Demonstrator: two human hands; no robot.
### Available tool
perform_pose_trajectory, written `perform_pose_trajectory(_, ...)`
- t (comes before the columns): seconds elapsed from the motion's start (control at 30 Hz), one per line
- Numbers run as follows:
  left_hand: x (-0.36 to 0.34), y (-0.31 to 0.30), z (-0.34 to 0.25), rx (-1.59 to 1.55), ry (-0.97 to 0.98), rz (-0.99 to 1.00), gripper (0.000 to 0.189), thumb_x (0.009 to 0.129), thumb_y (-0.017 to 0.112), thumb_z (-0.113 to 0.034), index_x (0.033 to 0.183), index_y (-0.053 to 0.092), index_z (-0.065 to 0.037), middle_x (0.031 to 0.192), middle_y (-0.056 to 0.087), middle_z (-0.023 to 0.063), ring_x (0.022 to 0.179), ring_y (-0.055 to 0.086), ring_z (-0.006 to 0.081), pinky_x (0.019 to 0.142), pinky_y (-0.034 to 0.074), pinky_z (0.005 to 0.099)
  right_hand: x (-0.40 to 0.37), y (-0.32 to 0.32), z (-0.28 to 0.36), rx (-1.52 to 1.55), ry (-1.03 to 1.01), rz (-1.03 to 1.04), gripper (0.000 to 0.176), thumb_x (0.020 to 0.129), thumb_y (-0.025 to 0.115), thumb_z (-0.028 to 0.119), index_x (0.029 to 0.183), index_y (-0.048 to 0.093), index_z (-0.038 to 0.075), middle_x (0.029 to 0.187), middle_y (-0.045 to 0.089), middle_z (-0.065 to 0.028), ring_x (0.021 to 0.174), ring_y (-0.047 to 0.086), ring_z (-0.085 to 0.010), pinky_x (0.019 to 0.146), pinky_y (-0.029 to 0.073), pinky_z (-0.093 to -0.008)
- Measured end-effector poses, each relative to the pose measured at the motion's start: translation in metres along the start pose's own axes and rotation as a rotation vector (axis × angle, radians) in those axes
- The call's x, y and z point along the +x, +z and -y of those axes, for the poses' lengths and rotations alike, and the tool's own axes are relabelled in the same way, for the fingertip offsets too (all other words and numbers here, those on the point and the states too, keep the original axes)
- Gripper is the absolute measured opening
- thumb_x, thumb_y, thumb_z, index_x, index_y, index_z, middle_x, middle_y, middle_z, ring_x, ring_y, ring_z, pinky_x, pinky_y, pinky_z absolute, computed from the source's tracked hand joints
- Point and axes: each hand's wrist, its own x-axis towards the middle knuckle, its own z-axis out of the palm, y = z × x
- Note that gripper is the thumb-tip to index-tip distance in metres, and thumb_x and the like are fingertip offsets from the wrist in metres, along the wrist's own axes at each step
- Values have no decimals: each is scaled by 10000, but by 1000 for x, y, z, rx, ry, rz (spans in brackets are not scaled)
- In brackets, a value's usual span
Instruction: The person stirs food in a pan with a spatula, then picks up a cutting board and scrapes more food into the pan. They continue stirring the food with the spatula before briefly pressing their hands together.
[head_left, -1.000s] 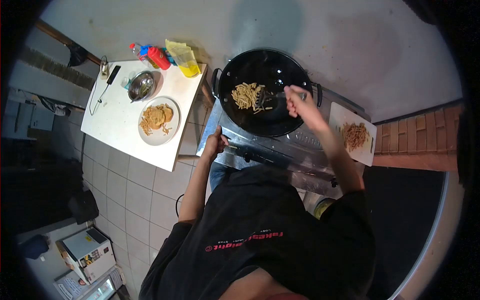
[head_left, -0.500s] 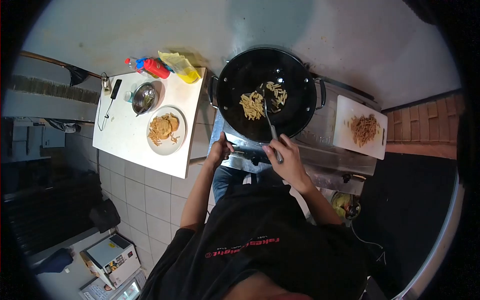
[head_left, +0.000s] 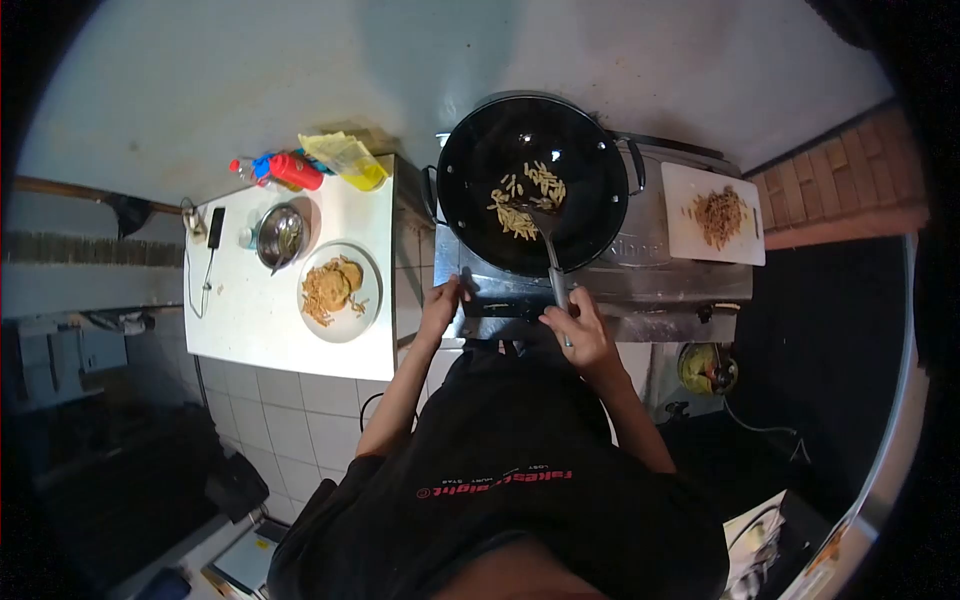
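Note:
My right hand (head_left: 585,335) is closed around the grey handle of a metal cooking spatula (head_left: 557,281). Its head rests among pale cut strips of food (head_left: 517,221) in a large black wok (head_left: 590,228). A second cluster of strips lies just beyond the spatula head. The wok sits on a stainless steel stove (head_left: 650,287). To the wok's near left, my left hand (head_left: 441,305) is empty at the stove's front edge, its fingers loosely bent and apart.
On the stove's right side, a white cutting board (head_left: 685,238) carries chopped brown pieces (head_left: 720,217). The white table (head_left: 250,335) at left bears a plate of food (head_left: 369,315), a metal bowl (head_left: 283,237), a red bottle (head_left: 297,171) and a yellow packet (head_left: 365,178).
The spatula has shifted within the wok, and the strips lie differently around its head. My right hand has come lower, toward my body. The whole view has turned slightly.

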Motion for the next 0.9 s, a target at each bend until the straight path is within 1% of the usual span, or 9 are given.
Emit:
perform_pose_trajectory(0.03,9,-5,12,4,9,21,476,1004,425,-459,787,608,-77,542,324,-79,452,295,43,423,213,230,-1,0,7,-16,8,-15,136,801,720,73,892,625,36,852,421,-130,762,531,-284,601,442,-389)
perform_pose_trajectory(0.13,40,-18,44,-269,223,-318,294,1014,456,-310,946,569,-48,676,459,-16,544,401,72,505,348,242,-5,4,22,-117,99,5,134,811,717,97,889,621,46,872,435,-134,790,537,-301,633,453,-413)
perform_pose_trajectory(0.27,65,-17,49,-252,298,-373,243,1013,449,-277,999,545,-54,775,489,11,646,444,75,591,380,230,-12,0,51,-167,226,84,142,822,705,120,915,607,75,906,456,-157,833,549,-330,663,458,-425)
perform_pose_trajectory(0.4,75,-5,45,-123,406,-406,127,966,471,-128,1057,515,-50,897,533,67,797,507,147,732,428,292,-15,0,61,-157,141,29,158,808,726,82,903,607,40,879,437,-145,747,533,-304,638,447,-390)
perform_pose_trajectory(0.53,71,3,53,46,408,-444,146,912,486,-38,1055,515,-40,952,562,110,877,535,217,824,437,348,-7,-5,47,-168,137,141,144,840,684,127,902,593,35,899,455,-154,836,567,-339,677,461,-426)
perform_pose_trajectory(0.67,62,15,58,142,396,-529,133,939,499,-110,1045,523,-33,978,574,127,918,552,224,823,437,341,16,-8,23,-97,65,93,114,854,666,112,901,594,36,875,452,-168,799,580,-348,680,459,-448)
perform_pose_trajectory(0.73,63,20,57,-75,155,-505,193,961,505,-190,1038,538,-17,989,595,154,926,577,249,819,447,355,28,-13,11,-59,-2,41,95,865,653,108,908,593,47,836,460,-174,769,581,-367,671,464,-459)
perform_pose_trajectory(0.83,81,24,78,13,321,-657,270,977,500,-269,1026,559,-10,983,612,170,902,598,271,806,459,380,38,-30,12,-6,-51,76,94,872,645,111,917,590,50,822,468,-175,760,584,-368,665,474,-454)
perform_pose_trajectory(0.9,79,28,70,95,378,-711,187,950,510,-180,1011,584,-20,961,616,166,862,598,287,808,463,395,40,-38,10,15,-28,119,97,875,639,115,927,587,53,835,476,-167,778,587,-360,673,486,-454)
